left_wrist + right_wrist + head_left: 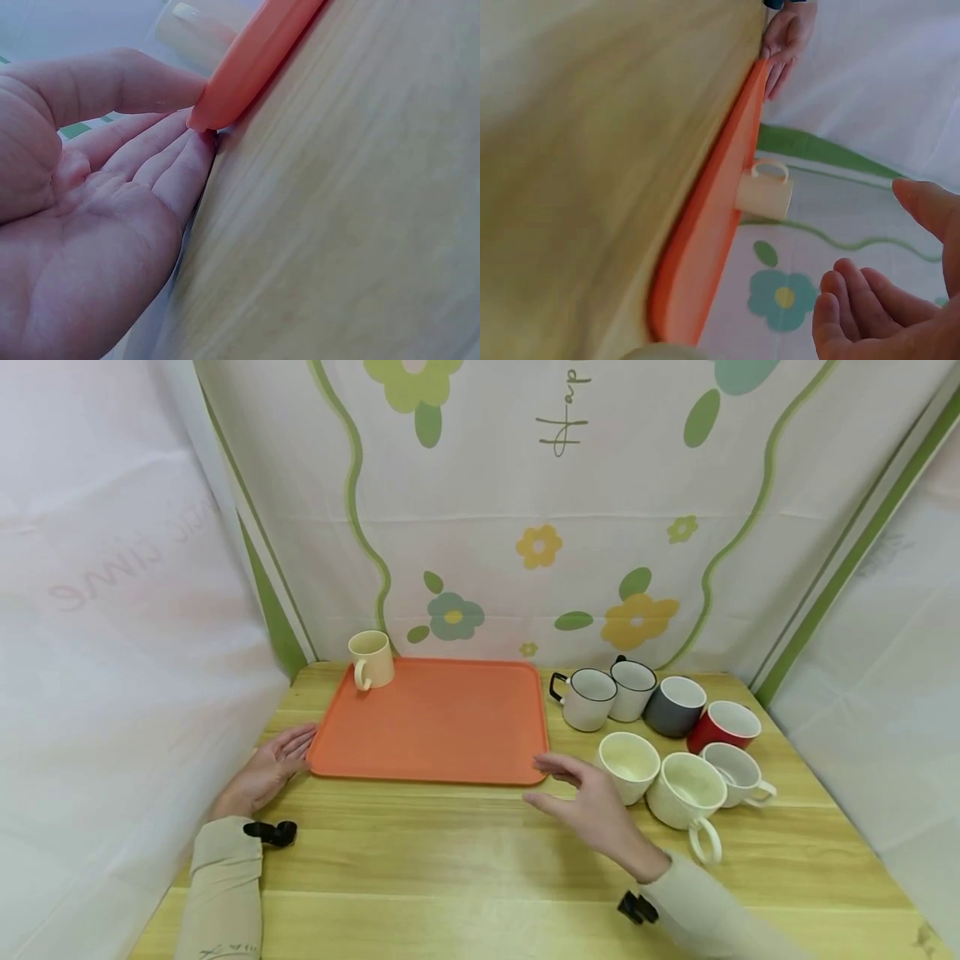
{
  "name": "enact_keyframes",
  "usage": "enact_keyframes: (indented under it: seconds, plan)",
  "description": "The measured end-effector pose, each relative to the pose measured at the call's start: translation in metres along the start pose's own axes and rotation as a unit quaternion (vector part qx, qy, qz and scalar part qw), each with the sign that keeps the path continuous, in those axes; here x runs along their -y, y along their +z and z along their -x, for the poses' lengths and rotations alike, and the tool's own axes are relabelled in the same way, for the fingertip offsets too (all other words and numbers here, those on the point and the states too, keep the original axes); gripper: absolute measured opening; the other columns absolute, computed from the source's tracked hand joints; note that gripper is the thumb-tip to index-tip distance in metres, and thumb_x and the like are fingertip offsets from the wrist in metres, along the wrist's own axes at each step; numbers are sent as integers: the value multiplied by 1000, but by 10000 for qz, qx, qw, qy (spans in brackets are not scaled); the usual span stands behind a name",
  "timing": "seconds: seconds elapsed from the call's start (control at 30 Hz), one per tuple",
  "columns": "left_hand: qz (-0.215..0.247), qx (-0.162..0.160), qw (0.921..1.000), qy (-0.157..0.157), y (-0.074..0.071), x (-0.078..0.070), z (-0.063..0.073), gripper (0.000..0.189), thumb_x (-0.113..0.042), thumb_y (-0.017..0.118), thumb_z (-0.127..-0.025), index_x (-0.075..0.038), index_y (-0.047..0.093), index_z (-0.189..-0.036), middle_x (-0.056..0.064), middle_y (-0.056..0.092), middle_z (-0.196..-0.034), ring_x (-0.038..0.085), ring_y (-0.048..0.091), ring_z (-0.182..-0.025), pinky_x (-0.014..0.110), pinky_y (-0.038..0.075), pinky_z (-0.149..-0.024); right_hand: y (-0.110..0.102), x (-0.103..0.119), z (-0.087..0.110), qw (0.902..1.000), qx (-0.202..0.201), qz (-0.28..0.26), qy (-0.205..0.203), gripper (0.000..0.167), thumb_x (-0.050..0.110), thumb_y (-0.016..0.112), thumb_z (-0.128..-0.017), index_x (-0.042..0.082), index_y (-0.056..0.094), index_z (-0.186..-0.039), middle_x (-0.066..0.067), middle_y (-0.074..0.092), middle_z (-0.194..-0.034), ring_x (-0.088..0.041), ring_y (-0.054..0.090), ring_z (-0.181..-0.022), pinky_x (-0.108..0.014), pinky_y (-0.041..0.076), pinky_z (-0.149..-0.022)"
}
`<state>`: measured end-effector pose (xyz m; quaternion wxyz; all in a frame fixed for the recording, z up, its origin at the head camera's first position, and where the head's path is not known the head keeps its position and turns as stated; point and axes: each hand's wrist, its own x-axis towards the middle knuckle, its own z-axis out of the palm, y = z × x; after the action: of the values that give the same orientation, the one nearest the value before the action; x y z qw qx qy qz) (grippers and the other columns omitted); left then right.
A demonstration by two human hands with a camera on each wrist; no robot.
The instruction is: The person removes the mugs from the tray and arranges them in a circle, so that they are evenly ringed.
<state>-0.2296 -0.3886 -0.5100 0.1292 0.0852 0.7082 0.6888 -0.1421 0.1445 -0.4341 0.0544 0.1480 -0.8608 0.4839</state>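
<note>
An orange tray (435, 727) lies flat on the wooden table, with a cream mug (372, 662) upright at its back left corner. My left hand (264, 775) is at the tray's front left corner, palm turned up and fingers straight along the outer edge. In the left wrist view, its thumb (150, 86) touches the rim at that corner. By the front right corner, my right hand (592, 806) hovers with thumb and fingers spread and nothing between them. The right wrist view shows this hand (900, 300) apart from the tray's rim.
Right of the tray stand several mugs: two white ones with dark rims (588, 700) (634, 690), a dark grey one (672, 710), a red one (716, 731), and pale ones (630, 781) (678, 810) (735, 789) nearer me. White printed curtains (480, 485) enclose the back and sides.
</note>
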Motion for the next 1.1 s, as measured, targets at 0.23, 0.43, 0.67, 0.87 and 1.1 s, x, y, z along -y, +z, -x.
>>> enact_keyframes:
  seconds: [0.23,0.43,0.67,0.87,1.1]
  plan:
    - [77,44,10000,46,0,-1,-1,84,11,56,-102,5,3,-167,32,-2,-174,42,1,-163,11,48,-111,36,32,-46,9956,875,-6,-335,61,32,86,-90,15,64,-145,-6,72,-137,-28,67,-128,-50,56,-112]
    - [29,49,10000,80,-3,-1,-2,84,11,55,-102,6,2,-167,32,-4,-174,42,-2,-162,9,47,-111,74,54,-94,9876,1520,-120,-361,67,34,83,-93,15,57,-152,-8,66,-148,-28,62,-137,-46,52,-118]
    - [115,78,9999,62,-2,3,-3,85,12,56,-101,6,2,-167,33,-5,-174,43,-3,-161,10,47,-111,116,58,-142,9842,1755,-196,-133,71,36,80,-95,11,52,-155,-10,60,-155,-29,58,-142,-45,52,-117]
    - [76,89,9999,120,-5,4,-1,85,12,56,-102,6,1,-167,33,-5,-173,19,18,-164,10,46,-112,146,56,-181,9861,1653,-119,-105,74,32,81,-95,8,50,-157,-11,59,-156,-29,56,-144,-43,53,-117]
    - [-6,120,9999,34,-7,3,0,86,11,57,-101,5,1,-167,32,-5,-174,21,17,-164,10,46,-113,172,56,-207,9813,1907,-265,-2,80,30,82,-94,7,44,-161,-10,52,-162,-26,49,-151,-43,48,-123]
